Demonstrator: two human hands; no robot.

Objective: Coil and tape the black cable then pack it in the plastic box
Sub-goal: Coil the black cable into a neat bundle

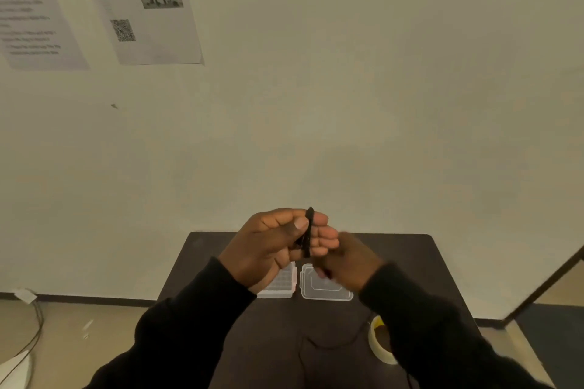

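My left hand (278,240) is raised above the dark table and grips a narrow bundle of coiled black cable (308,232) between thumb and fingers. A loose length of the same cable trails down over the table towards me. My right hand (350,257) is blurred just right of the coil and below it; it seems closed on the cable's loose part. The clear plastic box (279,289) lies open on the table below my hands, with its lid (325,289) flat to the right. A roll of pale tape (379,344) rests near my right sleeve.
The small dark table (410,249) stands against a plain wall. Printed papers (142,3) hang on the wall at the upper left. Cables (34,335) lie on the floor at the left. A door frame edge (543,287) shows at the right.
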